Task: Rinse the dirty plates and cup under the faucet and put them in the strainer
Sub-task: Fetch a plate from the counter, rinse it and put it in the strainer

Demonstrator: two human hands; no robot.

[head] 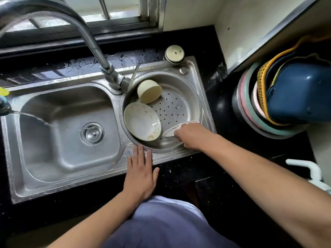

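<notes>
A round steel strainer (189, 97) with a perforated bottom sits in the right sink bowl. Inside it a cream cup (149, 91) lies on its side at the back, and a white plate (141, 121) with orange smears leans against the left wall. My right hand (191, 136) grips the edge of a second white plate (176, 130) with printed lettering, held on edge against the strainer's front right wall. My left hand (140, 171) rests flat with fingers spread on the sink's front rim. The faucet (93, 43) arches to the left; water streams into the left basin (69, 129).
Stacked plastic basins and a yellow basket (279, 97) stand on the black counter at the right. A round cap (174, 53) sits behind the sink. A white object (311, 171) lies at the right edge. A window runs along the back.
</notes>
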